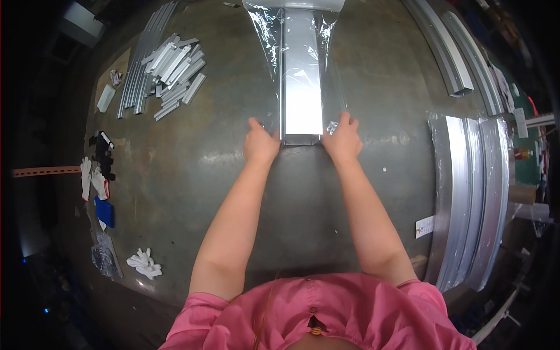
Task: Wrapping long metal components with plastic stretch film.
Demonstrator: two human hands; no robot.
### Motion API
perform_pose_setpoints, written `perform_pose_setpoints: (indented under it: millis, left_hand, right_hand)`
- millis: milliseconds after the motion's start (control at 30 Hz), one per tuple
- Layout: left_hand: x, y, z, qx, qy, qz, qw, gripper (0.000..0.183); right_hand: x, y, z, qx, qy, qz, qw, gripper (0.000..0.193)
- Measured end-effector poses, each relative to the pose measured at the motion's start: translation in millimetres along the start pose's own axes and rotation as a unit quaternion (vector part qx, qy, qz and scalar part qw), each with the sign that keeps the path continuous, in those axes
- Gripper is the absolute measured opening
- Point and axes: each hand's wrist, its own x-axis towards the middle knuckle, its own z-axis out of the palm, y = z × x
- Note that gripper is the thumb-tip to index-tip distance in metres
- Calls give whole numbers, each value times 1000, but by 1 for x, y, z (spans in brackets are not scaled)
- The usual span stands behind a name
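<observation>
A silver metal profile (303,87) lies lengthwise in front of me, its near end toward my body. Clear plastic film (265,35) spreads over it and hangs out on both sides, coming from a roll (312,4) at the far end. My left hand (261,143) is closed on the film at the left of the profile's near end. At the right corner, my right hand (343,140) pinches a bunched edge of the same film. Both hands are right beside the profile; whether the fingers also press on the metal, I cannot tell.
Short metal pieces (175,64) are heaped at the far left beside long thin bars (143,61). White gloves (144,263) and a blue item (104,212) lie along the left edge. Film-wrapped profiles (455,198) lie at the right, more long profiles (446,49) beyond.
</observation>
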Motion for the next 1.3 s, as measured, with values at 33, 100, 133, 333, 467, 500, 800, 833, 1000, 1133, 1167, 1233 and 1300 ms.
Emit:
perform_pose_setpoints:
  millis: [33,100,133,333,467,500,800,833,1000,1133,1167,1233,1300]
  left_hand:
    - [1,1,0,31,-10,-27,999,19]
    - [4,3,-1,92,-30,-82,992,23]
    - [4,4,-3,122,-38,-109,986,26]
    - [4,30,-29,117,-121,-69,983,22]
    - [-1,24,-22,119,-80,10,990,29]
    - [1,19,-19,120,-78,11,990,29]
    - [7,14,0,-526,-134,-150,826,38]
    - [9,14,2,-526,-133,-148,827,38]
    - [17,9,24,-447,-48,-18,893,39]
    - [14,28,40,-628,77,-25,774,46]
    - [13,28,43,-629,77,-24,774,46]
    - [5,27,49,-564,80,54,820,50]
    - [0,26,54,-493,84,131,856,59]
  right_hand:
    - [2,-1,-1,-18,-10,16,1000,36]
    - [5,-5,-4,-52,-29,45,997,41]
    - [7,-8,-6,-69,-38,59,995,44]
    - [20,-10,-19,-4,-75,91,993,31]
    - [10,-16,-18,-26,-61,25,997,22]
    - [9,-15,-16,-25,-60,24,998,22]
    - [1,-16,1,433,-54,70,897,26]
    - [0,-18,5,435,-53,68,896,26]
    - [-7,-21,33,559,53,13,827,31]
    - [-16,-48,40,657,82,-45,748,46]
    - [-17,-48,42,657,84,-46,748,46]
    - [-18,-46,48,603,114,-89,784,53]
    - [-18,-43,53,545,144,-132,815,61]
